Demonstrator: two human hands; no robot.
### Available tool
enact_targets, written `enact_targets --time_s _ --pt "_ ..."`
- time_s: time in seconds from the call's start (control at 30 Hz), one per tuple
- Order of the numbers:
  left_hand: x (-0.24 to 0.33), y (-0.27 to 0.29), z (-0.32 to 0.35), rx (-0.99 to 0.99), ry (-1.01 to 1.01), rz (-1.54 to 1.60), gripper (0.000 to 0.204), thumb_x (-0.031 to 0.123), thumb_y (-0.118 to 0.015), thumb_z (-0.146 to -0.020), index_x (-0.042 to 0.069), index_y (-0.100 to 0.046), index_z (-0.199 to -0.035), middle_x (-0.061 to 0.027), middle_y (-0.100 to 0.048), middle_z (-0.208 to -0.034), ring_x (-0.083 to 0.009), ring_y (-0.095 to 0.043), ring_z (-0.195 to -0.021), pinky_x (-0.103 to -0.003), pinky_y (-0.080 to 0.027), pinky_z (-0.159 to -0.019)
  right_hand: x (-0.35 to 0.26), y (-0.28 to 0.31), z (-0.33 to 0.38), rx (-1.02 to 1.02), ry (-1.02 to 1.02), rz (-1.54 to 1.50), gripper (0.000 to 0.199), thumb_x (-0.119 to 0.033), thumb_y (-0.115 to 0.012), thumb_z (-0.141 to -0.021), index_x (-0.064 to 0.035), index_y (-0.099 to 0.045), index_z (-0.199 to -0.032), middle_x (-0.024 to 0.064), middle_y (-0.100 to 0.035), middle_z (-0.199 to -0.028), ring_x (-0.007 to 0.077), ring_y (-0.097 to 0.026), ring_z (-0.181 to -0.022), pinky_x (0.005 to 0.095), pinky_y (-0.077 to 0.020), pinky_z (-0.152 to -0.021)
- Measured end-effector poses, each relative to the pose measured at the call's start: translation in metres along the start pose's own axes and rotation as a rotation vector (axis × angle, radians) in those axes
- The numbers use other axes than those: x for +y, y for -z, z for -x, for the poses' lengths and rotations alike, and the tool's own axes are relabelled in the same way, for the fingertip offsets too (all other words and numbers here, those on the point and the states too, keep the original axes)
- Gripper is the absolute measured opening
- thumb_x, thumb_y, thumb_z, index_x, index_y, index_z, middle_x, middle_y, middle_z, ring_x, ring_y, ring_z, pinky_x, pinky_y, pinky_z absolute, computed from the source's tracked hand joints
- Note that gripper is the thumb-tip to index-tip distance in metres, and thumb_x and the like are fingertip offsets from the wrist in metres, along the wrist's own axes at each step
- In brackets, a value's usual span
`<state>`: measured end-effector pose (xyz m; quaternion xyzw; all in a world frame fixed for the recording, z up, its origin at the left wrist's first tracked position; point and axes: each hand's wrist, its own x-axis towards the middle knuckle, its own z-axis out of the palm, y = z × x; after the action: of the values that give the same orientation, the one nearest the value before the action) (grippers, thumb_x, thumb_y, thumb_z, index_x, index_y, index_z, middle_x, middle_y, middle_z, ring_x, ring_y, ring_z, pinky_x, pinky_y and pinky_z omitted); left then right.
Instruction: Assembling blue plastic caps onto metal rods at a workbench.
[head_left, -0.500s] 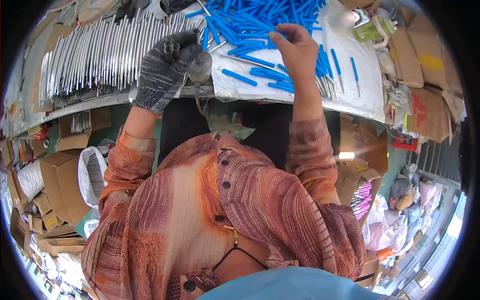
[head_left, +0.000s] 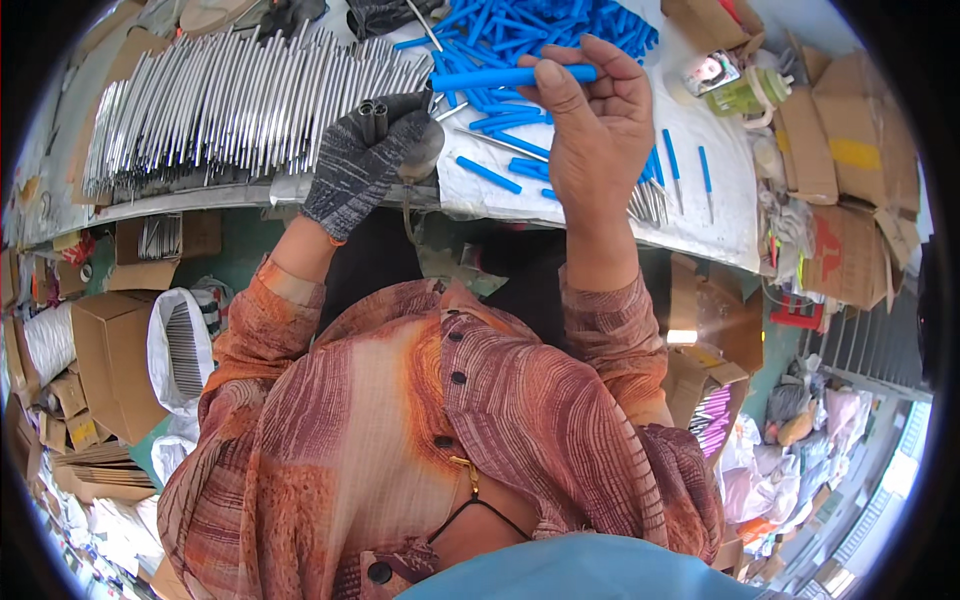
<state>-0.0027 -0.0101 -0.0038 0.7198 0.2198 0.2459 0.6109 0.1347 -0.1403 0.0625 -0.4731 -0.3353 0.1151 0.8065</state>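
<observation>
A single head view is given, looking steeply down from above over the person's chest; the worktable [head_left: 700, 215] is seen close, along the upper frame, edges bent.

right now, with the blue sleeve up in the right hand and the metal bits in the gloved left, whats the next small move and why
Probably bring the right hand across toward the gloved left hand and line an end of the blue sleeve up with the small metal tubes. The sleeve is pinched level at the fingertips, clear of the blue pile, while the tube ends stick up out of the left grip, apart from it.
</observation>
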Motion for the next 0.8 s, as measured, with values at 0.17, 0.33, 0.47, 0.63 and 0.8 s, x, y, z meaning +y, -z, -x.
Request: enact_targets --time_s 0.17,0.33,0.47,0.63,0.8 --pt "-0.01 -0.002 -0.003 0.017 -0.081 0.093 0.024 0.011 -0.063 -0.084 0.002 -0.062 -0.106 -0.0009 -0.064 -0.083 -0.0038 -0.055 -0.073 -0.019 -0.045 -0.066 -0.011 -0.04 -0.006 -0.207 0.286 0.205 0.015 -0.003 -0.057 -0.086 -0.0002 -0.053 -0.1 0.0101 -0.062 -0.085 0.0144 -0.062 -0.077 0.0226 -0.0503 -0.067" --pt "0.005 0.006 0.001 -0.097 0.121 0.303 0.025 0.01 -0.064 -0.082 0.0 -0.061 -0.105 -0.0049 -0.064 -0.086 -0.008 -0.059 -0.076 -0.023 -0.048 -0.068 -0.003 -0.032 -0.031 -0.6 0.607 0.729 0.074 -0.01 -0.065 -0.082 -0.0095 -0.017 -0.139 0.0144 -0.057 -0.115 0.0317 -0.064 -0.084 0.0328 -0.0539 -0.07" --pt "-0.015 0.023 -0.005 -0.068 0.217 0.27 0.025 0.022 -0.065 -0.082 0.001 -0.063 -0.097 -0.0038 -0.062 -0.079 -0.0095 -0.056 -0.064 -0.021 -0.045 -0.058 0.002 -0.04 -0.02 -0.568 0.069 0.369 0.029 -0.027 -0.046 -0.091 -0.0014 -0.06 -0.086 0.0096 -0.061 -0.071 0.0197 -0.06 -0.067 0.0314 -0.0459 -0.059" --pt "-0.034 0.035 -0.012 0.005 0.547 0.893 0.044 0.045 -0.049 -0.089 0.004 -0.06 -0.101 -0.0065 -0.062 -0.085 -0.0171 -0.056 -0.073 -0.029 -0.046 -0.059 0.041 -0.035 0.002 -0.522 -0.087 0.396 0.036 -0.027 -0.039 -0.095 -0.0017 -0.056 -0.076 0.0051 -0.058 -0.069 0.0143 -0.055 -0.066 0.0281 -0.0436 -0.063" --pt "-0.034 0.037 -0.006 0.173 0.523 0.664 0.053 0.055 -0.051 -0.084 0.003 -0.061 -0.091 -0.0057 -0.06 -0.077 -0.0166 -0.054 -0.066 -0.03 -0.046 -0.059 0.053 -0.044 0.009 -0.409 -0.048 0.387 0.029 -0.026 -0.046 -0.093 -0.0022 -0.056 -0.08 0.0055 -0.057 -0.068 0.0149 -0.056 -0.066 0.0281 -0.0435 -0.062"
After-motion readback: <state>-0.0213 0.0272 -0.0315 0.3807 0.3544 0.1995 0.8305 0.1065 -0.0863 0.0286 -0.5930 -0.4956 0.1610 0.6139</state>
